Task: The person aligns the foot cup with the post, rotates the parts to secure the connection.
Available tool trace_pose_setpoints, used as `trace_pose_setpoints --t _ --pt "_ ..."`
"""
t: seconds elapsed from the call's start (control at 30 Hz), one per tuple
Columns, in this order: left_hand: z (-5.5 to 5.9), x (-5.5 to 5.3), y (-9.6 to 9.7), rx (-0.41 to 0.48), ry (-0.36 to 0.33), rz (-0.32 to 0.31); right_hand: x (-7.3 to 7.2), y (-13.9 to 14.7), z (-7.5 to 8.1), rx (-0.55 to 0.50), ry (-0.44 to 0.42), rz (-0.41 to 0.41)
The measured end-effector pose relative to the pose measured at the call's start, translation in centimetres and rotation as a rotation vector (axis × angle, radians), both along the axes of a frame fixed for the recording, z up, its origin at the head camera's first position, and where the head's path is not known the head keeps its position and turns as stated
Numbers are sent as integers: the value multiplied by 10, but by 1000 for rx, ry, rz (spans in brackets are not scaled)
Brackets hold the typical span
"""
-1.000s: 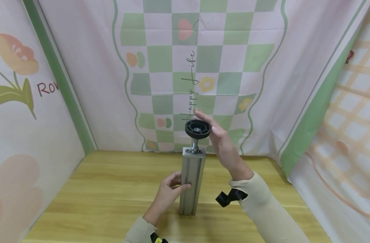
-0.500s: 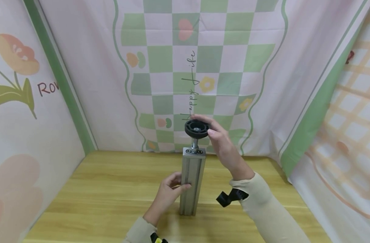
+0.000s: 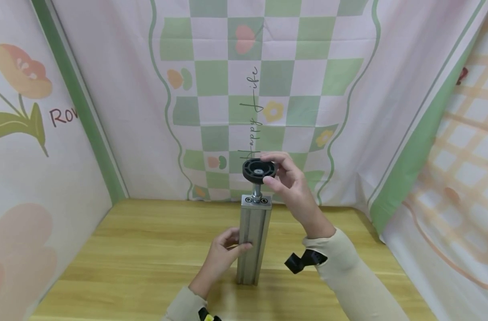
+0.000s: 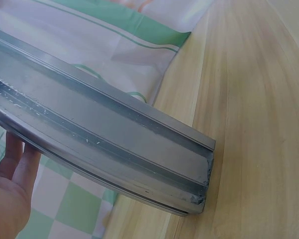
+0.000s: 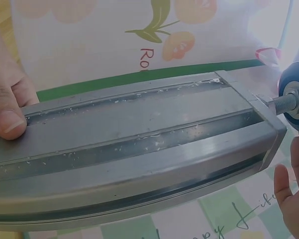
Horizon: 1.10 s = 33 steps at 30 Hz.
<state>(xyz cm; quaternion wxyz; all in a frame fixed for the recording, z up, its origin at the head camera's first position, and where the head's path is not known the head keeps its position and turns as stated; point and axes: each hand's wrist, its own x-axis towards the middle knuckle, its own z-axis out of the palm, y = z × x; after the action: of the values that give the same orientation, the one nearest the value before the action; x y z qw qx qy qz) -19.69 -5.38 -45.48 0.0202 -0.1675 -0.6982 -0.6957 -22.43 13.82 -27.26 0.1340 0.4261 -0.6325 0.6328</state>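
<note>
An aluminium extrusion profile (image 3: pixel 253 236) stands upright on the table, with a metal end plate (image 3: pixel 249 206) on top. From the plate rises a threaded stud (image 5: pixel 283 104) bearing a black round levelling foot (image 3: pixel 259 171). My left hand (image 3: pixel 223 254) grips the profile around its middle, thumb on the near face; in the right wrist view that thumb (image 5: pixel 10 122) lies flat on the metal. With curled fingers, my right hand (image 3: pixel 293 191) pinches the foot's right side, thumb at the near rim and fingertips at the far rim. Pale shavings speckle the profile's slots in both wrist views.
The wooden table (image 3: pixel 155 249) spreads around the profile. A printed curtain (image 3: pixel 211 111) with green checks hangs behind it, and further printed cloths close in the left and right sides. A black strap mount (image 3: pixel 305 260) sits on the right sleeve.
My right hand's fingers, straight beside the foot one second ago, have curled in, and the thumb has moved left to the near rim. The left hand and the profile stay put.
</note>
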Motion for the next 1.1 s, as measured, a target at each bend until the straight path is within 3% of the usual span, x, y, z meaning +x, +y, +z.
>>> trace_pose_setpoints --t 0.3,0.5,0.57,0.8,0.93,1.1 --pt "0 -1 0 12 11 1 2 -5 3 -16 63 -124" --pt "0 0 0 3 7 4 4 -7 2 39 111 -237" --pt "0 0 0 1 3 4 3 -7 2 47 90 -198" --pt "0 0 0 -1 -2 1 -2 -4 0 1 5 90" --pt "1 0 0 4 6 -1 -2 -5 -1 -9 -15 157" --pt "1 0 0 3 4 -2 0 -5 0 -14 -28 171"
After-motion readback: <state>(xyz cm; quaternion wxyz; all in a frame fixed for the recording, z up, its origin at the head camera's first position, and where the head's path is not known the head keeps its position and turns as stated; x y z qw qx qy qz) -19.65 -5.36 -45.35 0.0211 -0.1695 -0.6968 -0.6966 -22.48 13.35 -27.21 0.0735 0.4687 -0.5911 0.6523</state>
